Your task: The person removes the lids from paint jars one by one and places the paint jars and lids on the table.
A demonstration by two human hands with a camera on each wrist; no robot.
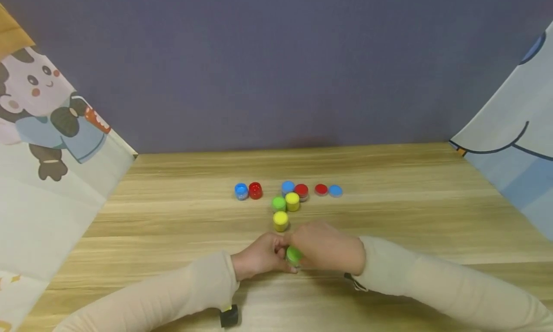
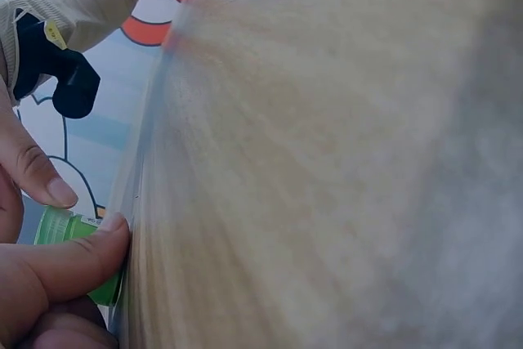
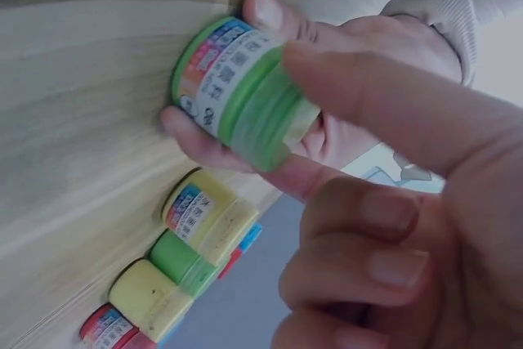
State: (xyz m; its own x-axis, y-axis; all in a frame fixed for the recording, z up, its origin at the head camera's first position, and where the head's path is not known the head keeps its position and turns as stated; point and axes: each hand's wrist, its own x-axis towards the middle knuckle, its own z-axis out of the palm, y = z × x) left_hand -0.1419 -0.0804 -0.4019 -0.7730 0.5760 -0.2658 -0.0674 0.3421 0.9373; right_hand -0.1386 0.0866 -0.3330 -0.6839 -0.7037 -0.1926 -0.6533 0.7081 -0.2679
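A small green jar (image 1: pixel 294 256) with a printed label stands upright on the table between both hands. My left hand (image 1: pixel 264 253) holds its lower part, thumb and a finger on opposite sides, as the right wrist view shows. My right hand (image 1: pixel 329 248) is at the jar's green lid (image 3: pixel 265 124), with one fingertip on the lid's edge and the other fingers curled. The lid sits on the jar. Just beyond the hands is a lidded yellow jar (image 1: pixel 281 221). In the left wrist view, the left thumb (image 2: pixel 78 263) partly covers the green jar.
Behind stand another green jar (image 1: pixel 278 204), a yellow jar (image 1: pixel 292 202), a blue jar (image 1: pixel 287 187) and a red jar (image 1: pixel 301 192). Left are an open blue jar (image 1: pixel 241 192) and an open red jar (image 1: pixel 255 191). Right lie a red lid (image 1: pixel 321 189) and a blue lid (image 1: pixel 335 191).
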